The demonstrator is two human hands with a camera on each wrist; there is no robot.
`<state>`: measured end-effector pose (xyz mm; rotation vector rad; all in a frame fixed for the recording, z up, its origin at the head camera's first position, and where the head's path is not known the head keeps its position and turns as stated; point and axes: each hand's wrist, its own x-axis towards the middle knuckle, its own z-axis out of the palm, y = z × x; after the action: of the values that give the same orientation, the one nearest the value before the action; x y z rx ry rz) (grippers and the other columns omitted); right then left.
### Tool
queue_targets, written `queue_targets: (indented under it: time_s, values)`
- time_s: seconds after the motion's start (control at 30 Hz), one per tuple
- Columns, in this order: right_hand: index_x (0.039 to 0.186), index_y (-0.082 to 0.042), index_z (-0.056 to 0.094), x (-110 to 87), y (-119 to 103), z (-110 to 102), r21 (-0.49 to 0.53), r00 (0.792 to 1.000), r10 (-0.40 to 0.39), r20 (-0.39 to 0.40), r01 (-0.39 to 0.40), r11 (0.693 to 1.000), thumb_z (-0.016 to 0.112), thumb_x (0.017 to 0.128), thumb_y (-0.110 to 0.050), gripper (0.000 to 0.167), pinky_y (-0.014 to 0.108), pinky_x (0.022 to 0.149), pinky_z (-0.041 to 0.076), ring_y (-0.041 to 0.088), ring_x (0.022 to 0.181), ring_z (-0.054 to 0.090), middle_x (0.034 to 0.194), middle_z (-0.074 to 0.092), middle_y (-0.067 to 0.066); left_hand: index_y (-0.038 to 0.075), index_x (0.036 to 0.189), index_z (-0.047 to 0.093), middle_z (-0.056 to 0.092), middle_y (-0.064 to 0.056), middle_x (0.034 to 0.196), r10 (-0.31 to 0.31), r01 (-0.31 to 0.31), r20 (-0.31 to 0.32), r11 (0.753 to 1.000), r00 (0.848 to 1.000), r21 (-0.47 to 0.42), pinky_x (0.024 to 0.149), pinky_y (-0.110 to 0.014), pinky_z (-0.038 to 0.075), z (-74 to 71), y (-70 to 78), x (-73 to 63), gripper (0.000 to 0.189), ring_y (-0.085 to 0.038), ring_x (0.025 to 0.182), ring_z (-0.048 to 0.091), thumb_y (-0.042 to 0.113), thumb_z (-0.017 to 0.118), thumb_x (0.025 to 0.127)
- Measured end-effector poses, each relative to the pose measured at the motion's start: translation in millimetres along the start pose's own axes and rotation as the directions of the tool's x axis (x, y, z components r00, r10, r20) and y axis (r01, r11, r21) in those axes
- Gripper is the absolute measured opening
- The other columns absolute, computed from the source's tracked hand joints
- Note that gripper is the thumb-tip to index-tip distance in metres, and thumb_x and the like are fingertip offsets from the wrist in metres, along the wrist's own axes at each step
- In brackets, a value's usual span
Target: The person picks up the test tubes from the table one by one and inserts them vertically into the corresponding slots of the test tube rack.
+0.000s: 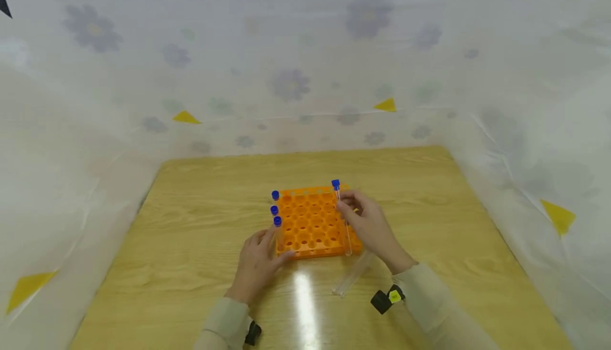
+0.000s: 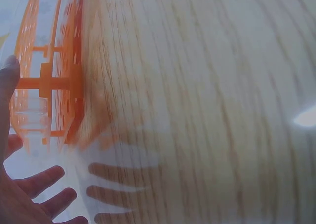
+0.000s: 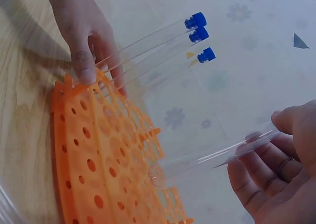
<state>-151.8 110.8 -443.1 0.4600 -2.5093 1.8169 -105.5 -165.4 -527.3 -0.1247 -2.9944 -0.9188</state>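
Observation:
An orange test tube rack (image 1: 312, 252) with rows of round holes stands on the table. Along its left side, three capped clear test tubes are upright, their blue caps (image 3: 199, 34) showing. My left hand (image 1: 258, 260) holds the rack's near left corner, thumb at the front and fingers at the side; in the left wrist view several fingers spread free. Over the rack's right side, my right hand (image 1: 369, 225) pinches a clear test tube (image 3: 212, 155) with a blue cap (image 1: 335, 183) on its upper end. That tube tilts, its rounded bottom overlapping the rack's holes in the right wrist view.
Another clear tube (image 1: 350, 278) lies on the wood-grain table (image 1: 191, 222) in front of the rack, partly behind the right wrist. Flower-patterned pale sheeting (image 1: 291, 85) encloses the table at the back and sides.

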Motion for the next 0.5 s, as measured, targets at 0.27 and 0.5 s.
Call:
queue_targets:
  time_s: [0.27,0.5]
  values:
    - [0.124,-0.011,0.060,20.5,-24,-5,-0.007,0.996,-0.085,0.025,0.086,0.996,0.053,0.103,-0.030,0.029,0.030,0.069,0.057,0.017,0.083,0.061,0.104,0.066,0.011,0.027,0.153,0.039,0.049,-0.019,0.144,-0.013,0.012,-0.016,0.999,1.000,-0.030,0.108,-0.059,0.038,12.5,17.4,4.5,0.081,-0.042,0.132,0.046,0.063,0.065,0.085]
    - [0.125,-0.011,0.059,27.1,-34,-7,-0.021,0.994,-0.105,0.013,0.105,0.994,0.053,0.103,-0.031,0.030,0.026,0.069,0.056,0.018,0.084,0.060,0.105,0.065,0.009,0.029,0.155,0.035,0.046,-0.018,0.147,-0.005,0.006,0.019,1.000,1.000,-0.026,0.110,-0.058,0.038,23.3,28.3,10.0,0.083,-0.041,0.134,0.044,0.067,0.061,0.086]
